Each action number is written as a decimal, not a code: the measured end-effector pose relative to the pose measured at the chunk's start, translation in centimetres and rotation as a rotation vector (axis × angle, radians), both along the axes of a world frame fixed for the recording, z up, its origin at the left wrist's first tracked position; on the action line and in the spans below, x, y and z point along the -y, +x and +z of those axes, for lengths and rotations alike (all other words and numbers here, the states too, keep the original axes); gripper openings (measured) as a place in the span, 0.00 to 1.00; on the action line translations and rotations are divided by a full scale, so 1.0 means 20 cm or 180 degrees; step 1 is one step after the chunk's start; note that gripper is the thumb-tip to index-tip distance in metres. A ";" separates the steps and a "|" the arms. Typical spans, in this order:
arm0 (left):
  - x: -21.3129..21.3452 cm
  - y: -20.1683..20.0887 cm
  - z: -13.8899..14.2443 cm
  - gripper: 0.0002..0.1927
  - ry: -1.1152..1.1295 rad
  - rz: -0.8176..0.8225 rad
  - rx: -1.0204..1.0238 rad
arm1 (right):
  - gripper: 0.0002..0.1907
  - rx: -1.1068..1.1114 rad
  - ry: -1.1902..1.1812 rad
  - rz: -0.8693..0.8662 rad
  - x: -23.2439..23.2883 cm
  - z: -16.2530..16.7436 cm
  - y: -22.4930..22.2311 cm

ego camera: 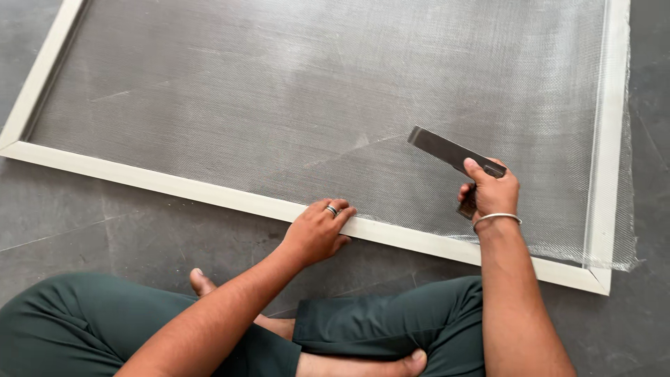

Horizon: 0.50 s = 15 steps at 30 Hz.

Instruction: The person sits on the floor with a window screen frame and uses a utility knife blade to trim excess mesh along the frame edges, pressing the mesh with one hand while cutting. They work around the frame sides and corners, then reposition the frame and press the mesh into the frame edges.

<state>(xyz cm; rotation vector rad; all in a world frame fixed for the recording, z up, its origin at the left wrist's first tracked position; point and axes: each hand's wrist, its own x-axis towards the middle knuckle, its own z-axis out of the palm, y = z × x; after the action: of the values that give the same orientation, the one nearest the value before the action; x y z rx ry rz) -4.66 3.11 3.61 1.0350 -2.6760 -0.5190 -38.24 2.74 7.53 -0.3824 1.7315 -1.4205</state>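
A white-framed mesh screen [209, 197] lies flat on the grey floor [56, 223]. The left hand [317, 230] rests open, palm down, on the frame's near rail. Further right, the right hand [490, 192] has its grip closed around a flat metal blade [447, 151], held over the mesh.

Grey stone floor [84, 223], dark green trousers [391, 321], bare foot [202, 283]

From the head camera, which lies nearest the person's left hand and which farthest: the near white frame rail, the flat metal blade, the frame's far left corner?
1. Near white frame rail: directly under the left hand, touching.
2. Flat dark metal blade: to the right, held in the right hand.
3. Frame's far left corner: at the picture's left edge.
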 end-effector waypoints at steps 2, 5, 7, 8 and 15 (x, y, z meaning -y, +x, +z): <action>-0.02 -0.02 -0.01 0.31 -0.0157 -0.0023 0.0026 | 0.11 0.0048 -0.0093 0.0021 0.00 -0.02 -0.01; -0.02 -0.01 -0.03 0.30 -0.0252 -0.0089 0.0012 | 0.11 0.0098 -0.0167 0.0042 0.00 -0.04 -0.02; -0.03 -0.01 -0.04 0.27 -0.0181 -0.0151 0.0085 | 0.10 0.0113 -0.0199 0.0052 0.00 -0.05 -0.03; -0.03 -0.01 -0.04 0.29 -0.0175 -0.0135 0.0082 | 0.10 0.0116 -0.0205 0.0059 0.00 -0.05 -0.03; 0.02 -0.07 -0.01 0.29 -0.0177 -0.0223 0.0371 | 0.10 0.0139 -0.0237 0.0066 0.00 -0.05 -0.03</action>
<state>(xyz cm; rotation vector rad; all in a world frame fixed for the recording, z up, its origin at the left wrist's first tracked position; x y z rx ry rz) -6.02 2.67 3.39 0.9880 -2.8202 -0.4062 -38.75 2.74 6.58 -0.4056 1.6388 -1.4709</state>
